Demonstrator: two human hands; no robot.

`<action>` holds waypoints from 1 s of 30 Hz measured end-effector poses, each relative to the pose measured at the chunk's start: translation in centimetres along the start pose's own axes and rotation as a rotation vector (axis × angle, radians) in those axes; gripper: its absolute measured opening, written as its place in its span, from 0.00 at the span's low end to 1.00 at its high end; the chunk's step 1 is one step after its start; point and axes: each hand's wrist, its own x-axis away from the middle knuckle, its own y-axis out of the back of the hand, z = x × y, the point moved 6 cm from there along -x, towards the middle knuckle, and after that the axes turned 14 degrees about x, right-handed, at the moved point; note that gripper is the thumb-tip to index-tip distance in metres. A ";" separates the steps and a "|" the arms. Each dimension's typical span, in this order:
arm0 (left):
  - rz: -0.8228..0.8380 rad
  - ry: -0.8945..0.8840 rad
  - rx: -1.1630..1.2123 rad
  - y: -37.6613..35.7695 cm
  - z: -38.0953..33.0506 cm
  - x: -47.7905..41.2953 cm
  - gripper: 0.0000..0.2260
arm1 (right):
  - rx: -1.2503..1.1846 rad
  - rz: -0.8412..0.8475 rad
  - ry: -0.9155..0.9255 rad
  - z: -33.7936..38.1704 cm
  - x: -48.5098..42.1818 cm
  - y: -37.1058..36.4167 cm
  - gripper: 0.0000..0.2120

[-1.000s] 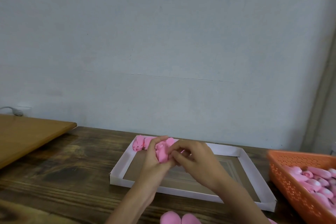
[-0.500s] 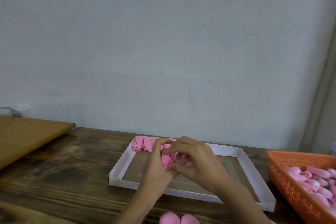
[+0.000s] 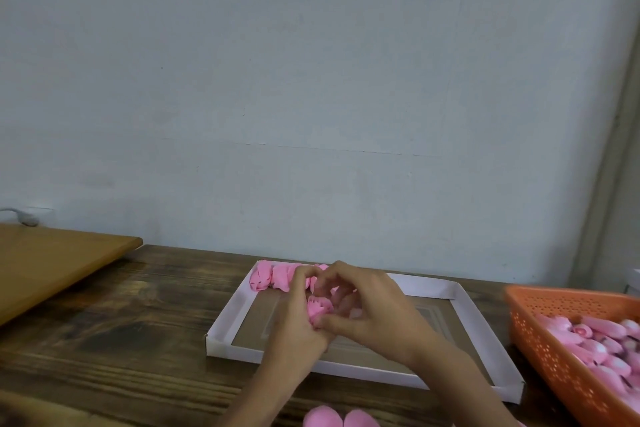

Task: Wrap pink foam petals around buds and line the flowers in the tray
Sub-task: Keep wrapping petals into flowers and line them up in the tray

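Head view: both hands meet over the shallow white cardboard tray [image 3: 227, 317], which lies flat on the dark-stained wooden table [image 3: 121, 322]. The left hand [image 3: 294, 326] curls its fingers round a small pink foam flower [image 3: 318, 309], its thumb raised behind it. The right hand [image 3: 374, 312] closes in from the other side, its thumb under the flower and its bent fingers arched over the top, so the flower is pinched between the two hands above the tray's left half. A short row of finished pink flowers [image 3: 266, 279] sits in the tray's far left corner, touching one another and partly hidden by the left hand's fingers. Near the tray on the right stands an orange perforated plastic basket [image 3: 554, 357] holding a heap of pink buds [image 3: 595, 333]. Two rounded pink foam petals [image 3: 341, 418] lie at the near edge of the table, cut off by the frame. A lighter brown wooden board [image 3: 52, 260] lies on the far left. A pale grey wall [image 3: 311, 80] rises behind the table.
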 end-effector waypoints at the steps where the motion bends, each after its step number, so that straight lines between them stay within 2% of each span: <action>1: 0.003 -0.033 -0.065 0.1 -0.1 0.2 0.28 | 0.028 0.029 -0.010 0.0 -0.1 -0.3 0.14; 3: 0.002 -0.022 -0.151 0.4 0.5 0.5 0.45 | 0.110 0.094 0.008 0.2 -0.1 -0.7 0.15; 5: -0.003 0.058 -0.028 0.2 1.3 0.8 0.53 | 0.132 0.159 0.012 0.1 -0.1 -0.8 0.16; 7: 0.018 0.072 0.005 -0.3 0.9 0.9 0.56 | 0.078 0.223 -0.013 -0.2 -0.1 -0.6 0.15; 8: 0.079 0.037 -0.062 -1.0 0.2 1.2 0.56 | 0.063 0.261 -0.014 -0.4 -0.2 -0.4 0.13; 11: 0.102 0.161 0.223 -1.9 0.7 1.5 0.59 | 0.043 0.403 0.003 -0.9 -0.7 -0.4 0.11; 14: 0.154 0.136 0.149 -2.2 -0.3 1.8 0.66 | -0.142 0.496 -0.024 -1.4 -1.5 -0.1 0.11; 17: 0.162 0.146 0.273 -2.6 -1.2 2.0 0.66 | -0.277 0.576 -0.032 -2.8 -2.5 0.8 0.10; 19: 0.140 0.164 0.302 -3.0 -1.4 1.7 0.59 | -0.371 0.690 -0.085 -5.4 -3.1 1.3 0.12; 21: 0.029 0.110 0.247 -2.1 -1.6 1.4 0.37 | -0.496 0.791 -0.227 -8.9 -3.3 1.8 0.12; 23: -0.030 -0.101 0.037 -1.0 -2.0 1.8 0.16 | -0.453 0.820 -0.435 -13.0 -3.4 1.9 0.10; 26: -0.039 -0.456 -0.346 -0.4 -2.8 3.2 0.07 | -0.157 0.866 -0.630 -18.0 -3.8 0.9 0.12; 30: -0.016 -0.588 -0.473 -1.0 -2.9 3.5 0.04 | -0.073 0.908 -0.740 -20.1 -5.0 -2.3 0.14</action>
